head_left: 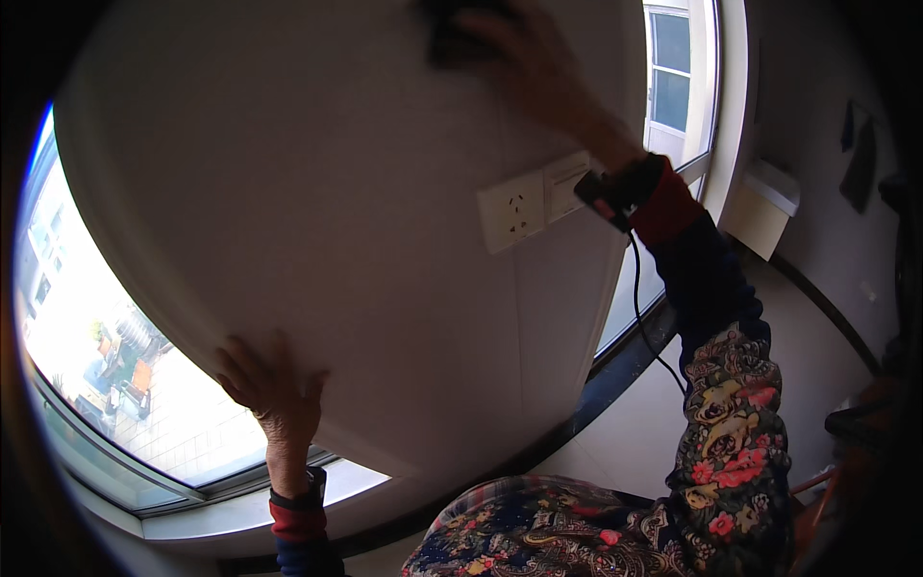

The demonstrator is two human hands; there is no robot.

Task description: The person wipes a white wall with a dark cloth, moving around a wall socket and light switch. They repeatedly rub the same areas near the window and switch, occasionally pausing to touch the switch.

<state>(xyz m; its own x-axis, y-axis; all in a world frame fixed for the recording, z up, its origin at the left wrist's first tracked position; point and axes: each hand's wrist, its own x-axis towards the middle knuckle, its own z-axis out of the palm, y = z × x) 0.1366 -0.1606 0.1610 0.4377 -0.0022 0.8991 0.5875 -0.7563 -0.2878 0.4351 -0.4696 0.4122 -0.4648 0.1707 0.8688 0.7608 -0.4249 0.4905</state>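
A pale wall [346, 216] fills the middle of the view. High on it, my right hand [533, 72] grips a dark object [458, 40] that lies against the surface. Both are blurred and partly cut off at the top, so I cannot tell what the object is. Lower left, my left hand [277, 397] rests with fingers spread on the wall beside the window edge, holding nothing. Below my right forearm is a white wall socket [513, 211], with a switch plate [564, 186] adjoining it. A black cable [637, 303] hangs from the device on my right wrist.
A window [195, 418] with a pale sill [238, 516] lies left; a courtyard shows through it. At right are another window [670, 72] and a box-like white fixture [762, 205]. Dark skirting [533, 458] runs along the wall base above the light floor [620, 433].
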